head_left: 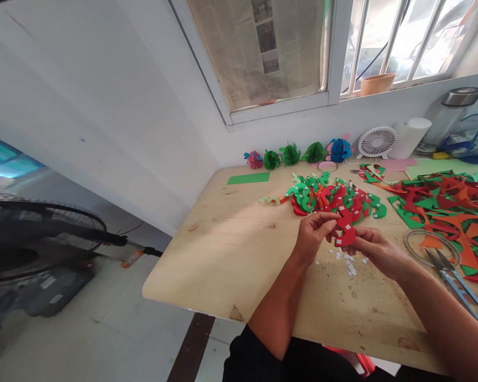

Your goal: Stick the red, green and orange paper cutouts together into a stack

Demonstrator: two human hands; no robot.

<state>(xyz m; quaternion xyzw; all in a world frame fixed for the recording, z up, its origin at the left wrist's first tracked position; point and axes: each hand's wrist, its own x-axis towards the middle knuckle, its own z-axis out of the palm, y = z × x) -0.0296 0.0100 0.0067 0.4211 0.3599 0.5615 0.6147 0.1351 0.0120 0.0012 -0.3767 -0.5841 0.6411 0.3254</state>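
A red curved paper piece (pixel 347 235) with small white squares on it is held between both hands above the table. My left hand (pixel 315 233) pinches near its upper left side, fingertips closed. My right hand (pixel 376 249) grips its lower right edge between thumb and fingers. Just behind the hands lies a pile of red and green curved paper pieces (pixel 318 193), many with white squares. Small white paper squares (pixel 350 265) are scattered on the wooden table (pixel 223 254) below the hands.
Scissors (pixel 458 286) and a tape ring (pixel 408 246) lie at the right beside a heap of paper scraps (pixel 454 207). Honeycomb paper figures (pixel 290 155), a small white fan (pixel 377 142) and a glass bottle (pixel 442 122) stand along the wall. A green strip (pixel 248 179) lies back left.
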